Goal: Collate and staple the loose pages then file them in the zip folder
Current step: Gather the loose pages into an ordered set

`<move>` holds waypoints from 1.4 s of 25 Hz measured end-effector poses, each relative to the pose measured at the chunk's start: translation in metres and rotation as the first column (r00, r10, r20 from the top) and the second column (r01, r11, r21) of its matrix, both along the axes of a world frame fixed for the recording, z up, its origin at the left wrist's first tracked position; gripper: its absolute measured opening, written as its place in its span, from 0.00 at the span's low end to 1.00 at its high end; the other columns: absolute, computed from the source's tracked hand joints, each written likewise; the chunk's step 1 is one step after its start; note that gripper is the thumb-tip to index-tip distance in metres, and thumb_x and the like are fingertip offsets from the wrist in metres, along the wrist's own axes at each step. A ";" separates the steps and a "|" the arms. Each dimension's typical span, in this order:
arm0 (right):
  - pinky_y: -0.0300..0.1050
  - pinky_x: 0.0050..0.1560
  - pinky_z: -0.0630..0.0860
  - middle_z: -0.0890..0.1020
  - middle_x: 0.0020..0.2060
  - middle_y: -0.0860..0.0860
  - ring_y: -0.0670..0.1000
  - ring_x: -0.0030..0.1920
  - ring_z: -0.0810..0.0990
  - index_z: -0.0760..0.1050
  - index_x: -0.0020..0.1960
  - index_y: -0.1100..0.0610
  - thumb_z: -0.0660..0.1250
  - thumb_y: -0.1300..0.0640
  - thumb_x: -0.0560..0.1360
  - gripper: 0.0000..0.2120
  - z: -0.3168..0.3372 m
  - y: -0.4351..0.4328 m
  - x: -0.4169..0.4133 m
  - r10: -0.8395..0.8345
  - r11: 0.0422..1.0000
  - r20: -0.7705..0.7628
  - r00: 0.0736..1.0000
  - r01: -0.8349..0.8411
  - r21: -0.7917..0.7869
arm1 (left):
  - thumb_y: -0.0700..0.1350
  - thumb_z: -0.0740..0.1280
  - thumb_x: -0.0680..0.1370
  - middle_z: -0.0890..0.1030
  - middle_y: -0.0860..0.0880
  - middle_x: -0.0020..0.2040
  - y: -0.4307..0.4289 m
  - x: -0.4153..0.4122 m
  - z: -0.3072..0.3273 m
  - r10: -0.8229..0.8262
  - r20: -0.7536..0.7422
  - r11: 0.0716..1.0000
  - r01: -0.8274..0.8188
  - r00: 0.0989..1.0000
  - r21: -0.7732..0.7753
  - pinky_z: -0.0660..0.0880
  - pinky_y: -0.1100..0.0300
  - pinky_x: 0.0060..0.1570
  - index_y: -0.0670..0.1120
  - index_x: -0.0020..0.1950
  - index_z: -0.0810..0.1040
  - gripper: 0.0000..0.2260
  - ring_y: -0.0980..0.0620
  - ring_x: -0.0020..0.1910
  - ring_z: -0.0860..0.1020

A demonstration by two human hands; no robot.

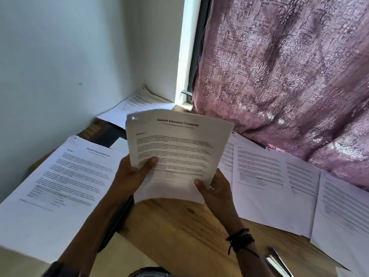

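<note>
Head view: both hands hold a sheaf of pages upright above the wooden table.
Left hand pinches its left edge, thumb in front; right hand pinches the lower right corner.

"Sample Education Transcript" is printed as the heading on the raised sheaf of pages. "Sample Financial Statement" can be read, somewhat blurred, atop the left stack; smaller print remains illegible.

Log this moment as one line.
stage: collating | left hand: grips white printed paper sheaf | right hand: grips same sheaf | sheaf: raised above wooden table | other white pages: spread on table
</note>
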State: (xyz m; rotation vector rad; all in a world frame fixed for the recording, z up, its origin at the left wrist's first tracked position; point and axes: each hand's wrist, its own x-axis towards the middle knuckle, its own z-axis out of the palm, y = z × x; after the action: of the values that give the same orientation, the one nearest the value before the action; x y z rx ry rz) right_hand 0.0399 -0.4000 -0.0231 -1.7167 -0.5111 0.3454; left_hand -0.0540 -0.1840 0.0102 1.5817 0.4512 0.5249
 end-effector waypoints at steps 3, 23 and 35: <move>0.36 0.54 0.77 0.81 0.58 0.46 0.39 0.57 0.80 0.69 0.65 0.47 0.67 0.47 0.75 0.19 0.000 -0.011 0.013 -0.080 0.995 -0.066 0.995 0.076 -0.065 | 0.45 0.70 0.75 0.83 0.64 0.39 0.010 0.001 0.002 0.030 -0.055 0.996 -0.025 0.998 0.086 0.77 0.71 0.34 0.54 0.50 0.78 0.06 0.62 0.42 0.83; 0.49 0.76 0.57 0.61 0.77 0.58 0.57 0.76 0.59 0.61 0.77 0.58 0.61 0.47 0.81 0.28 -0.052 -0.009 0.030 -0.088 0.631 0.310 0.947 0.294 -0.718 | 0.52 0.71 0.73 0.80 0.52 0.45 0.058 0.000 -0.006 0.297 -0.195 0.955 -0.285 0.935 0.084 0.77 0.49 0.50 0.54 0.45 0.74 0.07 0.47 0.45 0.80; 0.55 0.66 0.67 0.63 0.68 0.61 0.62 0.68 0.64 0.54 0.76 0.52 0.75 0.33 0.63 0.52 -0.040 0.007 0.062 -0.076 0.529 0.231 0.970 0.236 -0.815 | 0.54 0.71 0.69 0.82 0.52 0.44 0.044 0.013 -0.012 0.198 -0.212 0.979 -0.203 0.957 -0.004 0.79 0.56 0.41 0.54 0.45 0.76 0.09 0.51 0.42 0.82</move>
State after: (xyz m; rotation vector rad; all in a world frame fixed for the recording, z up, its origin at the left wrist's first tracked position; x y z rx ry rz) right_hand 0.1014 -0.3933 -0.0626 -2.7578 -0.3006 0.3377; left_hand -0.0410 -0.1403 -0.0019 1.5827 0.7832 0.5038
